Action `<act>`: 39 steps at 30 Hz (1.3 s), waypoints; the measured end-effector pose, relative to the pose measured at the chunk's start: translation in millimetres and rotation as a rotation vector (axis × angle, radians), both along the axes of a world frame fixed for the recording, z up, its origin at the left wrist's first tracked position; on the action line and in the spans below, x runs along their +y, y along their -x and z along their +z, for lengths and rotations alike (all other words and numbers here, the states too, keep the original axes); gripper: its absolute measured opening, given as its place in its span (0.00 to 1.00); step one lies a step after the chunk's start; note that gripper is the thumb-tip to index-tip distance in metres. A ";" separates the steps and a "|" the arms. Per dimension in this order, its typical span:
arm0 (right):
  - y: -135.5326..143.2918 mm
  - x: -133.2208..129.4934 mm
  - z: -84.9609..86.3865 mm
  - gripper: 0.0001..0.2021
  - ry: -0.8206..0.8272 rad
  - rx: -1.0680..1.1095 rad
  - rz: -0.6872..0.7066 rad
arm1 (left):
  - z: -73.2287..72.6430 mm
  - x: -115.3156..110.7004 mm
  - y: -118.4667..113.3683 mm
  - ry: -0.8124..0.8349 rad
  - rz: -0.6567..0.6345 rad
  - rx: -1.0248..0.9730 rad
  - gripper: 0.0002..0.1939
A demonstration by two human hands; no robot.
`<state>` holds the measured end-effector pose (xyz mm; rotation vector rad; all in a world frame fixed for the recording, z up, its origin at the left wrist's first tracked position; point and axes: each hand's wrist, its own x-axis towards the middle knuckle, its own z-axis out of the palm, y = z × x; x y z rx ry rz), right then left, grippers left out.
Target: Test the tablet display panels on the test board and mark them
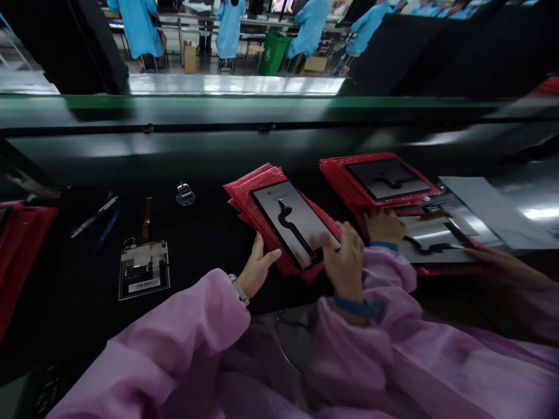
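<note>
A display panel (292, 224) with a dark flex cable across its pale back lies tilted on a fanned stack of red bubble-wrap bags (262, 180). My left hand (257, 269) touches the stack's lower left edge, thumb and finger spread apart. My right hand (347, 265) is over the panel's lower right corner, its fingers slightly blurred and apart. Left of my hands lies a small circuit assembly (144, 269) with an orange flex tail (147, 216). Beyond it is a small clear round piece with a metal part (185, 194).
At right, a co-worker's hands (384, 226) are at another panel (432, 238), beside a second panel-topped red bag stack (349, 192). A pen-like tool (95, 217) and blue tweezers-like tool (108, 227) lie left. More red bags (26, 250) are at far left. A raised ledge (236, 110) runs behind.
</note>
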<state>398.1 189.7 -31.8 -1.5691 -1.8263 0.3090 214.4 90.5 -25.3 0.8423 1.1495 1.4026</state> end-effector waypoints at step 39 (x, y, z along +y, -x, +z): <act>104.8 -133.0 11.5 0.17 0.297 0.631 0.131 | 14.7 -145.4 79.8 0.333 0.444 0.047 0.37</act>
